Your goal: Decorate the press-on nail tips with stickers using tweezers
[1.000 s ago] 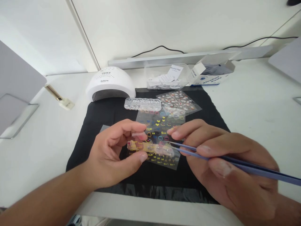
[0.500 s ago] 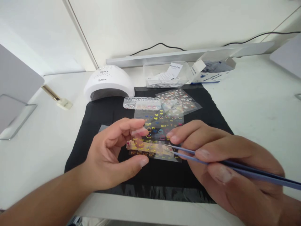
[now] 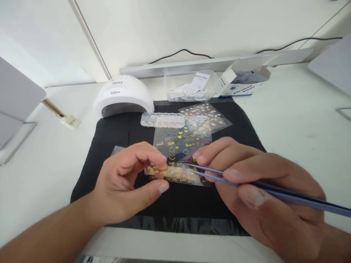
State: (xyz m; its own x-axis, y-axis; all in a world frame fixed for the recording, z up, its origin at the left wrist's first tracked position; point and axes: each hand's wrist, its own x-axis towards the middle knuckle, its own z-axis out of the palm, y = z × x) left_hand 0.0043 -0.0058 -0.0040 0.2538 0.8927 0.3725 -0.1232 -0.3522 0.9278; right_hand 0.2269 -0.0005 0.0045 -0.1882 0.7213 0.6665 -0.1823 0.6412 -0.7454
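At the far left a grey panel on a clear stand (image 3: 16, 106) sits on the white table (image 3: 296, 120), and just inside it a small gold-and-white tube (image 3: 59, 113) lies flat. Next comes the white domed nail lamp (image 3: 123, 95), standing at the back left corner of the black mat (image 3: 115, 135).

The left hand (image 3: 123, 186) hovers over the mat's near half, its fingers curled in and pinched on the left end of a clear strip of nail tips (image 3: 175, 171); the forefinger presses from above and the thumb lies below. The strip hangs level above a transparent sticker sheet (image 3: 181, 144) printed with coloured hearts and smileys, which lies flat on the mat. Behind that sheet sits a long clear rhinestone box (image 3: 162, 119), and to its right a second sticker sheet (image 3: 205, 116) overlaps the first one's far corner.

The right hand (image 3: 263, 193) is closed on blue tweezers (image 3: 246, 184), thumb and fingers squeezing the two arms near their middle. The tips reach the strip's right part; whether they grip anything is too small to tell. The handle end runs off the right edge.

At the back, a clear tub of alcohol pads (image 3: 192, 87) and an opened white-and-blue box (image 3: 244, 82) stand just beyond the mat, with a black cable (image 3: 181, 53) trailing along the wall.
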